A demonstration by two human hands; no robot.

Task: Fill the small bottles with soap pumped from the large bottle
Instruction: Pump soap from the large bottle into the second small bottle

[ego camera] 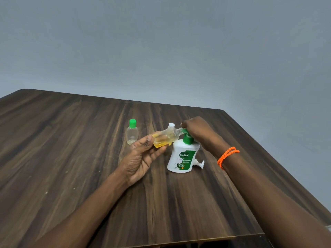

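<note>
The large white soap bottle (181, 158) with a green label stands upright on the table, right of centre. My right hand (194, 130) lies over its green pump head (187, 137), fingers curled down around it. My left hand (141, 156) grips a small clear bottle (165, 137) by its base. That bottle is uncapped and tilted almost flat, its threaded neck against the pump's spout; yellow soap pools in its lower end. A second small clear bottle (132, 133) with a green cap stands upright to the left, nearly empty.
A white cap (171, 125) shows just behind the held bottle; what it sits on is hidden. A small white pump piece (200, 163) lies by the large bottle's right side. The dark wooden table (71, 149) ends close on the right and near side.
</note>
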